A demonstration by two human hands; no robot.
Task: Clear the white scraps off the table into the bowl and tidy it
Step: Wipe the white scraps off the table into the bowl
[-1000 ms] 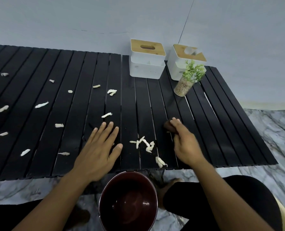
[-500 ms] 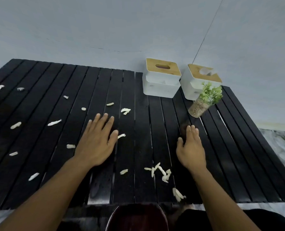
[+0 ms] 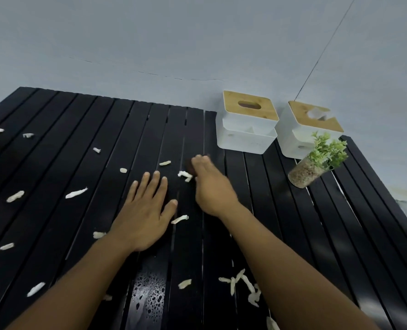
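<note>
Right grip [image 3: 212,186] is stretched across the middle slats and blurred. Its fingers lie close together over a small dark lump [image 3: 188,168]; I cannot tell whether they curl round it or only press on it. A doubled scrap [image 3: 184,175] lies against the lump's near-left side, long axis roughly across the slats. Left grip [image 3: 145,213] lies just left of the right one, flat and palm down, fingers straight and spread, holding nothing. By its thumb tip is a thin scrap [image 3: 180,219], long axis slanted, far end to the right. A stubby scrap [image 3: 99,234] sits at the outer wrist. More white scraps [image 3: 15,196] are strewn singly over the left half of the black slatted tabletop [image 3: 293,234]. Among them a long scrap [image 3: 76,192] points far-right. A tangle of scraps [image 3: 245,285] lies near the front edge beside the right forearm, strips crossing, mostly along the slats. A wet patch [image 3: 147,296] beads the slats between the forearms. At the back right stand two white boxes with wooden lids, left box [image 3: 245,139] and right box [image 3: 290,139]. A plant jar [image 3: 304,173] stands in front of the right box.
</note>
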